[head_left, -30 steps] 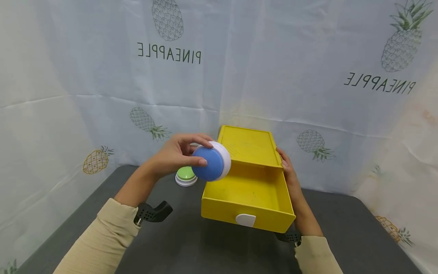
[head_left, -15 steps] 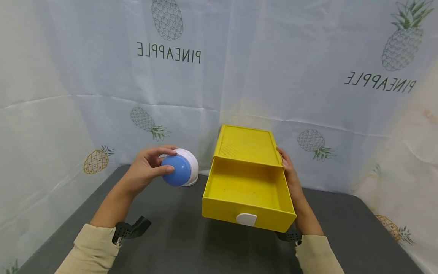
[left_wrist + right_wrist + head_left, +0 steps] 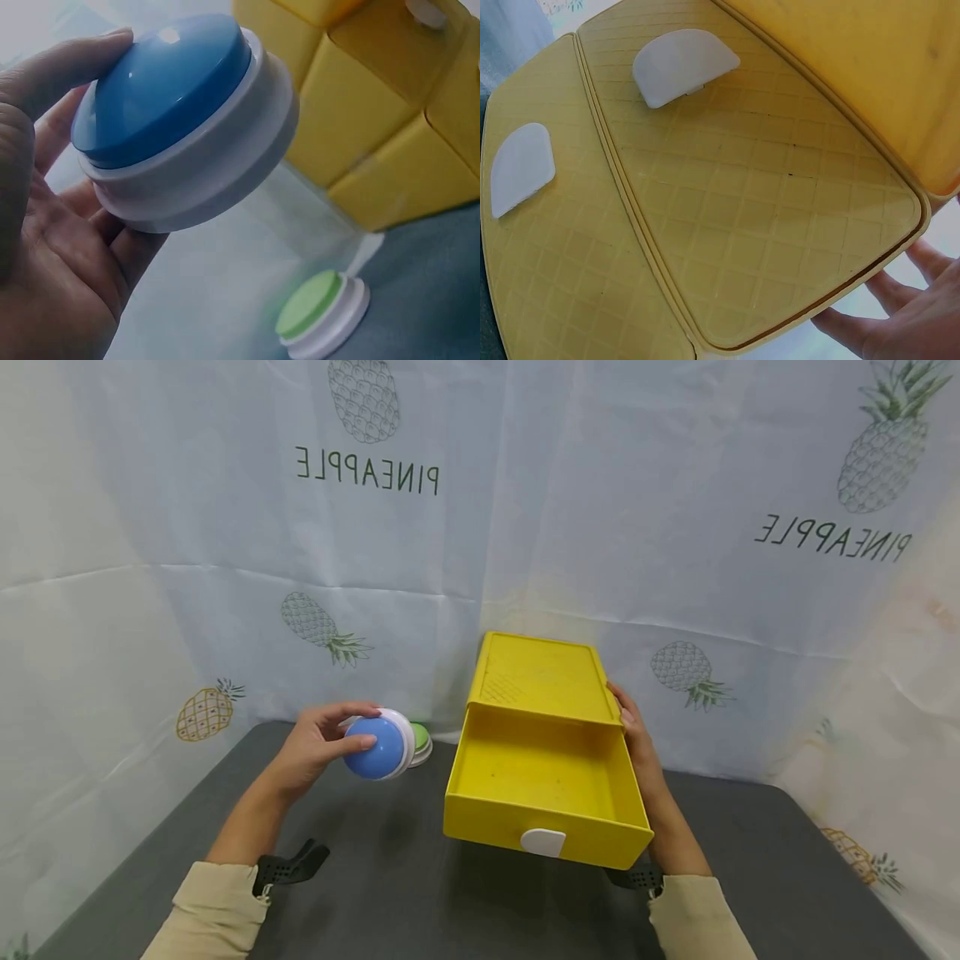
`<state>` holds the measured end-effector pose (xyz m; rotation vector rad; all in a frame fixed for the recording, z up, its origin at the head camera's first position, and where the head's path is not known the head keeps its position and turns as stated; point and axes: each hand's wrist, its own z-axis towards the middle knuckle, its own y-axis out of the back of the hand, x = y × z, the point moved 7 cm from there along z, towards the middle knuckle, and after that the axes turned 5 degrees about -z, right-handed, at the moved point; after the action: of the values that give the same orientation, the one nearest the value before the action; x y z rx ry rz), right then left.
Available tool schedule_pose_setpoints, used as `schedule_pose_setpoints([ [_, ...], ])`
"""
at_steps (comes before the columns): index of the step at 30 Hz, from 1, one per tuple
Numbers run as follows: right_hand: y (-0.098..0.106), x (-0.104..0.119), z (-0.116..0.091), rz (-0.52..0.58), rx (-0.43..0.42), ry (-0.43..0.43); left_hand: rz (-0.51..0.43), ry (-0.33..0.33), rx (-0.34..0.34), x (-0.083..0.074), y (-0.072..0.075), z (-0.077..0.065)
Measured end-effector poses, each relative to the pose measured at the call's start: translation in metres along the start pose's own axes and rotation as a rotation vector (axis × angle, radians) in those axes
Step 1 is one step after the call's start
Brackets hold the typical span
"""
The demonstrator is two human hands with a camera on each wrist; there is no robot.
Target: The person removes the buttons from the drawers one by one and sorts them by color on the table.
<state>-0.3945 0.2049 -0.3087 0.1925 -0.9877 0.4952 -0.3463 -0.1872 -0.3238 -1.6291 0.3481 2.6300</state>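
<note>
My left hand (image 3: 311, 747) pinches a blue push button (image 3: 375, 749) with a white base, thumb on the dome and fingers behind the base. The left wrist view shows the blue button (image 3: 169, 97) tilted in the grip. Behind it on the table stands a green push button (image 3: 422, 737) with a white base, partly covered in the head view. To the right is a yellow drawer cabinet (image 3: 543, 672), its top drawer (image 3: 547, 768) pulled out with nothing inside. My right hand (image 3: 633, 735) rests along the cabinet's right side, fingers (image 3: 847, 326) extended against its edge.
Below the pulled-out drawer, closed drawer fronts (image 3: 757, 217) with white handles (image 3: 682, 66) show in the right wrist view. The dark grey table (image 3: 390, 893) meets a pineapple-print curtain (image 3: 450, 543) behind the cabinet.
My left hand has carried the blue button leftward and down, away from over the drawer. The green button now shows to its right. My right hand and the cabinet stay in place.
</note>
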Motion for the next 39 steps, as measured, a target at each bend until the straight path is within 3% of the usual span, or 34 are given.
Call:
schedule_pose_setpoints([
  [6,-0.001,0.0,0.002,0.006,0.01,0.0,0.067,0.039,0.0,0.023,0.004,-0.002],
  [12,-0.001,0.003,0.0,0.045,0.038,0.029,0.084,0.17,0.025,0.057,0.001,-0.005],
  [18,0.001,0.003,0.0,0.016,-0.012,-0.003,0.118,0.267,0.086,0.083,-0.008,-0.003],
  [25,-0.002,0.003,-0.001,0.036,-0.006,-0.012,0.216,0.338,0.042,0.106,-0.01,-0.008],
  [30,-0.003,0.003,-0.001,0.039,-0.008,-0.009,0.262,0.319,0.011,0.112,-0.009,-0.01],
  [35,-0.001,0.002,0.0,0.007,-0.019,-0.017,0.294,0.233,-0.004,0.109,-0.012,-0.009],
  [39,-0.001,0.002,0.0,0.006,-0.02,-0.019,0.289,0.203,-0.008,0.11,-0.013,-0.009],
])
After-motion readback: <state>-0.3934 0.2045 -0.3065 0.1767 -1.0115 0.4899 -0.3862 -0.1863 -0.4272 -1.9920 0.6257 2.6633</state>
